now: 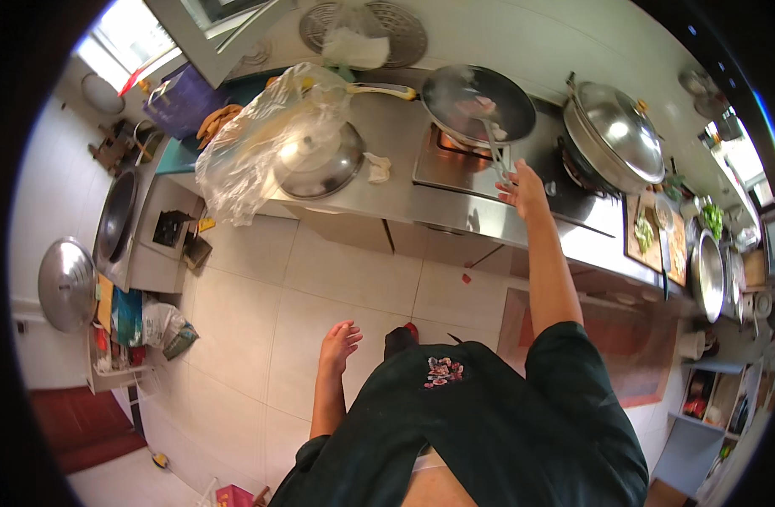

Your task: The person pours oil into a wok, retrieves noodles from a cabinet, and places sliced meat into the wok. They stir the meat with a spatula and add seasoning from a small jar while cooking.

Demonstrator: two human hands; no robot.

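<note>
My right hand (pixel 521 187) is stretched over the counter's front, gripping the handle of a cooking spatula (pixel 494 149). The spatula's far end reaches into a black frying pan (pixel 444 104), where pieces of pinkish meat (pixel 476 106) lie in rising steam. Under the pan, the gas burner (pixel 454 141) glows orange. The pan's pale yellow handle (pixel 384 90) points left. Down beside my body, above the floor tiles, my left hand (pixel 340 347) hangs empty with its fingers somewhat apart.
A lidded steel pot (pixel 615 136) occupies the right burner. Farther right are a cutting board (pixel 654 237) with chopped greens, a knife (pixel 665 253) and a steel basin (pixel 708 275). Left of the stove, a clear plastic bag (pixel 248 152) partly covers a domed lid (pixel 324 168), near a crumpled tissue (pixel 378 168).
</note>
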